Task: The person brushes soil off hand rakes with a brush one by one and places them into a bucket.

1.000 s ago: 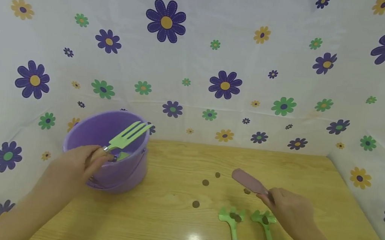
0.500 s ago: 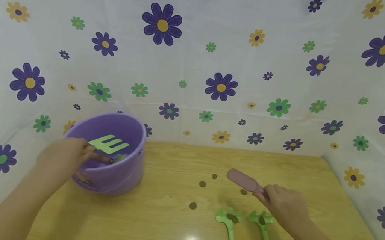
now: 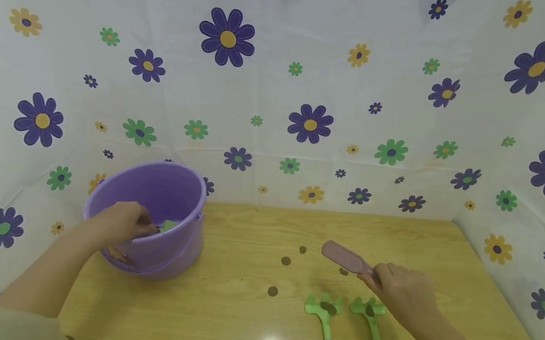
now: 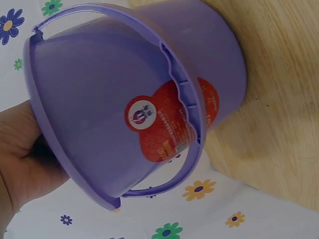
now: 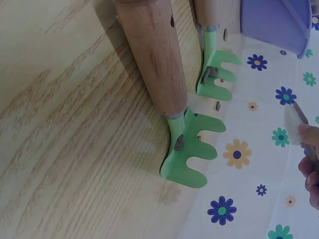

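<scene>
A purple bucket (image 3: 169,258) with a red label (image 4: 164,119) stands at the left of the table. My left hand (image 3: 121,222) reaches over its near rim, fingers inside. In the left wrist view the bucket wall hides the fingertips, so I cannot tell whether they hold the green fork, which is out of sight. A bit of a green tool (image 3: 168,226) shows beside the fingers. My right hand (image 3: 407,290) grips the handle of a mauve flat-bladed tool (image 3: 342,256), blade pointing left above the table. Beneath it lie two green hand rakes (image 3: 325,313) with wooden handles.
Several dark round flat bits (image 3: 286,261) are scattered over the wooden table (image 3: 222,315), some lying on the rake heads (image 5: 192,154). White cloth with flowers (image 3: 269,89) hangs along the back and both sides.
My left hand has lowered the green fork into the bucket, and the fork has dropped from view. The right hand holds its mauve tool nearly still. The view has shifted slightly.
</scene>
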Action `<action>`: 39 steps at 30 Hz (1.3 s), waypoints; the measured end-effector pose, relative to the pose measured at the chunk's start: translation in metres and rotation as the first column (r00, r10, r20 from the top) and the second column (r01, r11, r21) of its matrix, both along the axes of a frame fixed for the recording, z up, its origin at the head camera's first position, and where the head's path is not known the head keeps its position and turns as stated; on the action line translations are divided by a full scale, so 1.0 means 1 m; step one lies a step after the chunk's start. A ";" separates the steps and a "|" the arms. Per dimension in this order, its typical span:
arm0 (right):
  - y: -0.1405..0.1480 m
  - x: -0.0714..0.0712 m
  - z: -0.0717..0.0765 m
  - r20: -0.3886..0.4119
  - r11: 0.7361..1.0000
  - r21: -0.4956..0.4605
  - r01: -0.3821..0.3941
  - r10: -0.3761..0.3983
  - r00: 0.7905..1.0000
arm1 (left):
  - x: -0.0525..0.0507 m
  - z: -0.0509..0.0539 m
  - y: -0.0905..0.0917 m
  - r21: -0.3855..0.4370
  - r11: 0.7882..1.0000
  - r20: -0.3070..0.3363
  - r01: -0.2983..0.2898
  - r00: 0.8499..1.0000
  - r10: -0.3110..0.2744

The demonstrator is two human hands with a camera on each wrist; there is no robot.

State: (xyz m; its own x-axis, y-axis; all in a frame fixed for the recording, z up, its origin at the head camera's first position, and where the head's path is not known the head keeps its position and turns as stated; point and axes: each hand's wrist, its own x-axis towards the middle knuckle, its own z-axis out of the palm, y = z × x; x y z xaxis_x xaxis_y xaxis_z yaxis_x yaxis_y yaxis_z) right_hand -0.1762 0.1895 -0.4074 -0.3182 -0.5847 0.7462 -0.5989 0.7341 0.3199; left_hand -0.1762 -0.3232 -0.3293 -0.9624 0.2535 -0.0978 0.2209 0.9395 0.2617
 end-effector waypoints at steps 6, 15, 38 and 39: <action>0.002 -0.001 0.001 0.002 1.000 0.012 0.007 -0.007 1.000 | 0.000 -0.005 0.004 -0.011 0.999 -0.150 -0.032 0.988 0.031; 0.007 -0.002 0.002 0.013 1.000 -0.011 0.014 -0.014 1.000 | 0.012 -0.006 0.032 0.043 0.999 -0.600 -0.015 0.799 0.038; 0.024 0.004 0.001 0.003 0.996 -0.063 0.058 -0.058 0.998 | 0.058 -0.033 0.119 0.115 0.946 -0.712 0.302 0.689 -0.133; 0.025 0.004 0.001 -0.005 0.996 -0.063 0.062 -0.062 0.998 | 0.058 -0.037 0.123 0.112 0.945 -0.711 0.308 0.689 -0.141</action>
State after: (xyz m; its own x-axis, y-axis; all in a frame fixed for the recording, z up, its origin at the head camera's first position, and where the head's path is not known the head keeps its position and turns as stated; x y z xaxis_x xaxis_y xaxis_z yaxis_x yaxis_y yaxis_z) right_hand -0.1723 0.2144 -0.4059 -0.3469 -0.5159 0.7833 -0.5493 0.7887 0.2762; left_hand -0.1181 -0.2007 -0.3667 -0.6493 0.4038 0.6445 0.6136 0.7788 0.1303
